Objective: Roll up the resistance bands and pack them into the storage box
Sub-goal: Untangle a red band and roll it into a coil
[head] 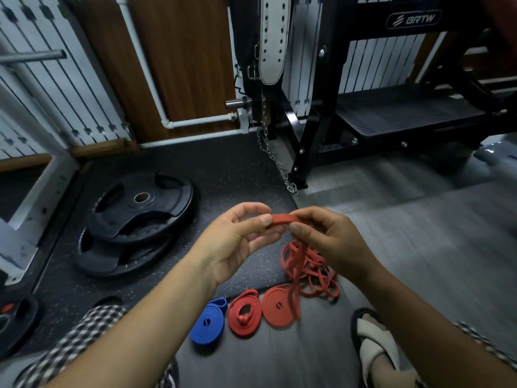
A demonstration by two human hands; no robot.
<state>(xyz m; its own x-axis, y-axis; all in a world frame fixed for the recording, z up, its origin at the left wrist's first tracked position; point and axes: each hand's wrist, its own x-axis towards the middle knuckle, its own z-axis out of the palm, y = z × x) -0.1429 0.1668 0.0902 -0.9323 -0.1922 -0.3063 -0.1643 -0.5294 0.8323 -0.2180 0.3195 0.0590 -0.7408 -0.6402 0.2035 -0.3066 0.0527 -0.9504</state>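
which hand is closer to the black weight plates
Left. The left hand pinches the red band just right of the weight plates; the right hand pinches it farther right.

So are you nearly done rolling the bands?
Three rolls look done: blue roll, red roll, orange roll. The left hand and right hand pinch one end of the loose orange band; the tangle below is unrolled. No storage box shows, so packing remains.

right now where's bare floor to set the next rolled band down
Bare grey floor right of the loose tangle, and speckled mat between it and the weight plates. Crowded at the blue roll, red roll and orange roll.
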